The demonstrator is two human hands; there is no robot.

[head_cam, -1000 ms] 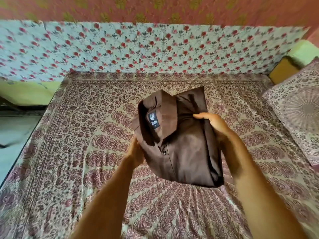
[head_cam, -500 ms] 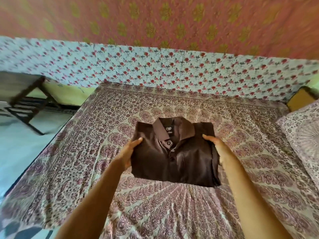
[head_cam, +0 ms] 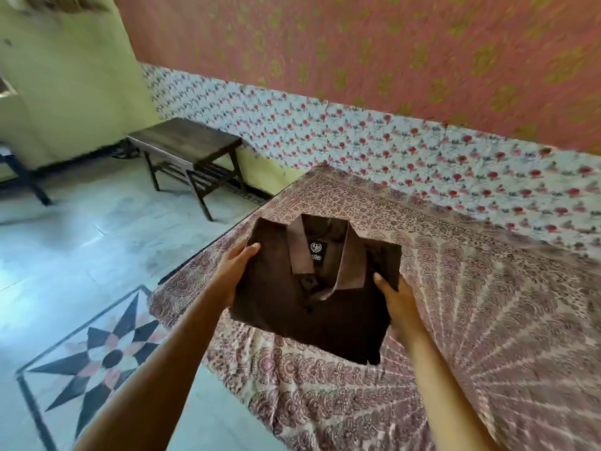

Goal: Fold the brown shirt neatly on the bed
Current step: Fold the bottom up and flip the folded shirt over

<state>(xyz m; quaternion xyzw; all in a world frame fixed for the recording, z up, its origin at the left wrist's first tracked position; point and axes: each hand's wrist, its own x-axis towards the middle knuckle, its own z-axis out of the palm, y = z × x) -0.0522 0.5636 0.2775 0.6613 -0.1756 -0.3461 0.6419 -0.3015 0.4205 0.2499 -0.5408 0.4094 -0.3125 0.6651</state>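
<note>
A folded brown shirt [head_cam: 312, 317], collar showing, is gripped at its left edge by the left hand [head_cam: 235, 271] and at its right edge by the right hand [head_cam: 398, 302], over the patterned bed [head_cam: 487, 304] beneath both.

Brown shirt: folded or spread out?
Folded: brown shirt is a compact rectangle, collar up, gripped by left hand and right hand.

brown shirt [head_cam: 292, 307], paisley bedspread [head_cam: 487, 320], star-patterned floor [head_cam: 107, 356]
</note>
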